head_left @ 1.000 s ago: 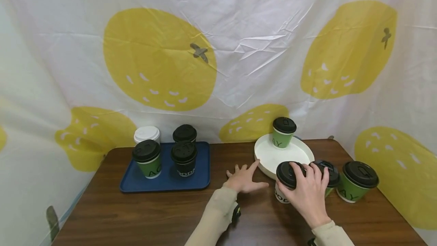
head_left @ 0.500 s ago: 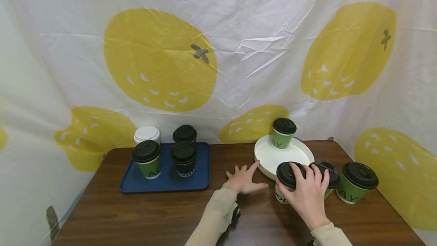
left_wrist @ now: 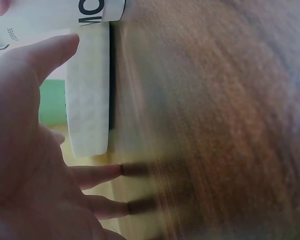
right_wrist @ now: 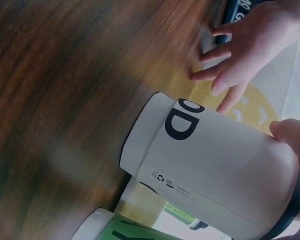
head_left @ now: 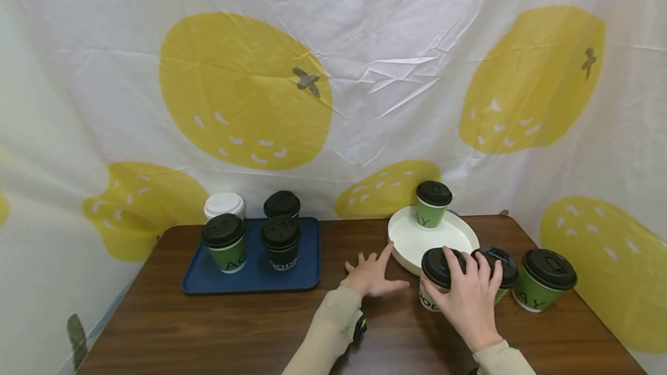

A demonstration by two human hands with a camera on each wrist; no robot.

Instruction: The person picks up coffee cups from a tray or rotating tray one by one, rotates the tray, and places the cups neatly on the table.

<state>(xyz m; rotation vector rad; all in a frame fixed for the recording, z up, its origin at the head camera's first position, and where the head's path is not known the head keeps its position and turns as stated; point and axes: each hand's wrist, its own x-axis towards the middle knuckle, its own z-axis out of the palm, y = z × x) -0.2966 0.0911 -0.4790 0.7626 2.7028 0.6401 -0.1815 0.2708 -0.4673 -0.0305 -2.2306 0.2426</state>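
My right hand (head_left: 466,302) grips a white paper coffee cup with a black lid (head_left: 435,267), its thumb on the near side and fingers over the lid. The right wrist view shows dark lettering on this cup (right_wrist: 215,165). My left hand (head_left: 369,276) is spread, palm down low over the table and holding nothing; its thumb points towards the cup. Just past its index finger is a round white tray (head_left: 402,239), bearing a green cup with a black lid (head_left: 430,213). Another black-lidded green cup (head_left: 508,274) is partly hidden behind my right fingers.
On the far right stands one more green cup (head_left: 539,288). At the left, a blue tray (head_left: 308,271) carries a green cup (head_left: 229,256), a black cup (head_left: 283,253), another black-lidded cup (head_left: 281,202) and a white-lidded one (head_left: 224,204). A lemon-print curtain (head_left: 380,74) hangs behind the table.
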